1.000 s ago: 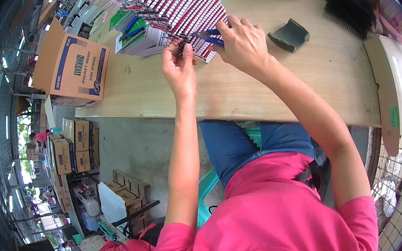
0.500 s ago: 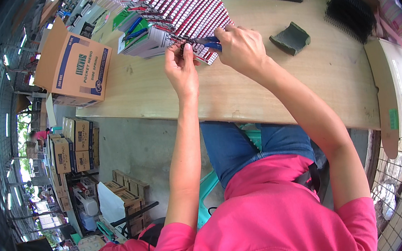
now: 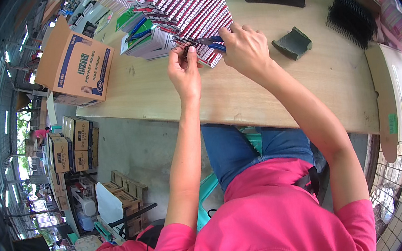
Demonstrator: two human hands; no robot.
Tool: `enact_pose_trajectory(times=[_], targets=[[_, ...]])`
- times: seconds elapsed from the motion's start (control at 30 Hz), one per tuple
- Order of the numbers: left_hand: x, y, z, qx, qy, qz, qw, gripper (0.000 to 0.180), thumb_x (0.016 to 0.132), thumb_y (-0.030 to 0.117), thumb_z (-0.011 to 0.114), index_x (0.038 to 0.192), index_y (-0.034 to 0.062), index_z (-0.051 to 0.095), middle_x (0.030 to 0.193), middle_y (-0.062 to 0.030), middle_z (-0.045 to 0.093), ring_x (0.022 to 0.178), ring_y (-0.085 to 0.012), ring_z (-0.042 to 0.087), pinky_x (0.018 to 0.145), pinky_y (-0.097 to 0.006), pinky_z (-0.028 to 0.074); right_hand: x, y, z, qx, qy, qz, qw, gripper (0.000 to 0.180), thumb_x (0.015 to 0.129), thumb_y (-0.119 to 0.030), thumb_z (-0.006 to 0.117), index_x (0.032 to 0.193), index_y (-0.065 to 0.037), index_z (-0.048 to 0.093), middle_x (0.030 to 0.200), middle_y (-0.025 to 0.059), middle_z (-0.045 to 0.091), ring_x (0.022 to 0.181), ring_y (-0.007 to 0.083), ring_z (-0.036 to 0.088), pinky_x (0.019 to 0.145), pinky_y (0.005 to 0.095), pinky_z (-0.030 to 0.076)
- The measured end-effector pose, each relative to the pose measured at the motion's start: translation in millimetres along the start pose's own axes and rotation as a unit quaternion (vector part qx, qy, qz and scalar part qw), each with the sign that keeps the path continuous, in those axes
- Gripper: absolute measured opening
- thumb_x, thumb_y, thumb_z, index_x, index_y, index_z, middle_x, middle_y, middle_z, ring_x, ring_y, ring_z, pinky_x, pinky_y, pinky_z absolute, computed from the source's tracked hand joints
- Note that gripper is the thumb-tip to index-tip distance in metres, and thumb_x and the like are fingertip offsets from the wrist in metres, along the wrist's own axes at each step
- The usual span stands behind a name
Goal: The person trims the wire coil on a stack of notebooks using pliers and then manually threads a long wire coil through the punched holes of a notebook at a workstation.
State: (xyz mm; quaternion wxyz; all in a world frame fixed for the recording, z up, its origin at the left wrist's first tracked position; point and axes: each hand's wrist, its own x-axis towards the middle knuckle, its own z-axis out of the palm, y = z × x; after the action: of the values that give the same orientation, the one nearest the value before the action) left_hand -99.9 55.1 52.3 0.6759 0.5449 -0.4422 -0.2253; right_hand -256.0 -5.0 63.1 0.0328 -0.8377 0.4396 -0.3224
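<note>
At the near end of the notebook stack (image 3: 192, 7), blue-handled pliers (image 3: 218, 47) are still being held in the closed grip of the right hand (image 3: 248, 50), while dark wire (image 3: 186, 51) is being pinched by the left hand (image 3: 185, 76); the same spot is still being worked.

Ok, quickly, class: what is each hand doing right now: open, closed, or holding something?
Left hand: closed, thumb and fingers pinching a small dark thing, too small to identify.
Right hand: closed, holding blue-handled pliers.
</note>
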Motion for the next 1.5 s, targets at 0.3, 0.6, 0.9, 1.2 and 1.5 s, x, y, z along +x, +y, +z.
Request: enact_pose_trajectory(times=[0.3,0.6,0.9,1.2,1.5], targets=[[-1.2,-1.2,-4.9,0.003,0.001,-0.008,1.000,0.020,0.099,0.016,0.066,0.114,0.0031,0.061,0.091,0.0004,0.064,0.076,-0.0055,0.056,0.062,-0.023,0.049,-2.0,0.5,-15.0,-0.004,0.031,0.012,0.999,0.050,0.075,-0.040,0.083,0.108,-0.007,0.064,0.108,0.0097,0.067,0.091,0.0319,0.069,0.072,0.0451,0.055],[3.9,4.3,0.0,0.000,0.004,0.012,1.000,0.020,0.099,0.017,0.066,0.112,0.0024,0.062,0.091,0.0002,0.065,0.074,-0.0053,0.056,0.062,-0.023,0.049,0.2,-2.0,-17.7,-0.024,0.072,-0.012,0.997,0.050,0.074,-0.039,0.083,0.108,-0.008,0.065,0.110,0.0103,0.066,0.096,0.0304,0.067,0.075,0.0473,0.054],[5.5,2.9,0.6,-0.006,0.011,0.018,1.000,0.018,0.099,0.015,0.066,0.110,0.0017,0.062,0.091,-0.0005,0.064,0.073,-0.0055,0.055,0.061,-0.023,0.049,16.9,3.6,-8.1,0.019,-0.079,0.005,0.997,0.024,0.081,-0.023,0.070,0.095,-0.004,0.064,0.101,0.0150,0.067,0.091,0.0322,0.069,0.068,0.0512,0.054],[-1.3,17.7,-3.7,0.034,0.014,0.041,0.998,0.021,0.099,0.016,0.065,0.113,0.0007,0.060,0.089,-0.0007,0.062,0.073,-0.0057,0.054,0.061,-0.023,0.049,8.5,-12.3,-14.8,0.001,0.054,-0.031,0.998,0.024,0.080,-0.016,0.065,0.100,-0.003,0.067,0.106,0.0149,0.065,0.093,0.0322,0.068,0.072,0.0528,0.055],[4.3,19.4,-9.3,0.071,0.013,0.058,0.996,0.020,0.100,0.015,0.064,0.111,-0.0001,0.061,0.084,-0.0007,0.060,0.071,-0.0057,0.054,0.060,-0.023,0.049,10.8,-10.2,-14.1,0.049,0.015,-0.016,0.999,0.026,0.077,-0.019,0.071,0.097,-0.004,0.067,0.096,0.0126,0.066,0.091,0.0341,0.068,0.070,0.0567,0.052]])
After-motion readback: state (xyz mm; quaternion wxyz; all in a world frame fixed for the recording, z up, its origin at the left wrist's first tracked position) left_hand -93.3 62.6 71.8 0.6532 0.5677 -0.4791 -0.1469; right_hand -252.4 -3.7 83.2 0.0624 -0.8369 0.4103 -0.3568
